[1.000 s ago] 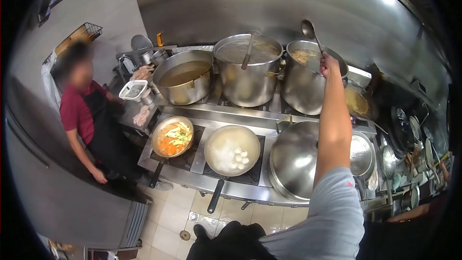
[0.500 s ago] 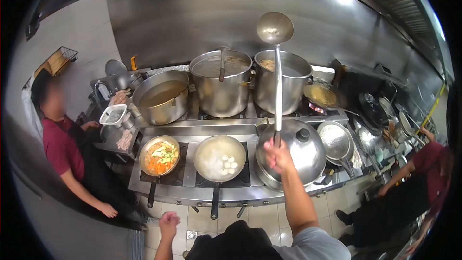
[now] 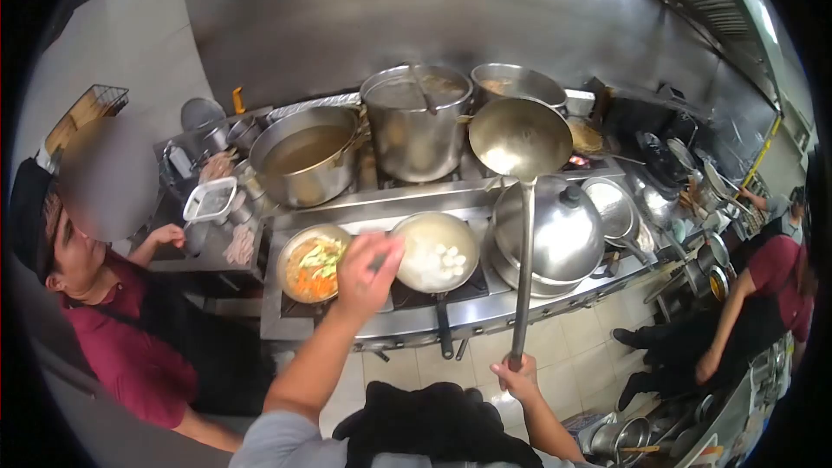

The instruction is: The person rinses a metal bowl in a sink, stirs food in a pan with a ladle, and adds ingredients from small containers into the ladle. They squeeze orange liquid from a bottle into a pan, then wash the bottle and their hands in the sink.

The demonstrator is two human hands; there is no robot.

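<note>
My right hand (image 3: pixel 520 379) grips the lower end of a long-handled ladle (image 3: pixel 526 269). The ladle stands nearly upright, its big round bowl on top, partly covering the back right stockpot (image 3: pixel 511 78). My left hand (image 3: pixel 368 276) is raised in front of the stove between two frying pans, fingers curled; a dark spot shows at them, but I cannot make out what it is. The left frying pan (image 3: pixel 288 284) holds shredded carrot and green vegetables. White balls (image 3: pixel 451 260) sit in pale steaming liquid in the other frying pan (image 3: pixel 425 230). A domed lid (image 3: pixel 555 238) covers a wide pot.
A stockpot (image 3: pixel 407 139) and a wide pot of brown broth (image 3: pixel 286 182) stand behind. At left a person (image 3: pixel 130 321) in a maroon shirt is close by; another person (image 3: pixel 763 295) stands at right. A strainer pan (image 3: pixel 611 208) sits right of the lid.
The ladle has come down and nearer, with my right hand lower. My left hand has risen towards the pans. The view has shifted, and the person at left appears closer.
</note>
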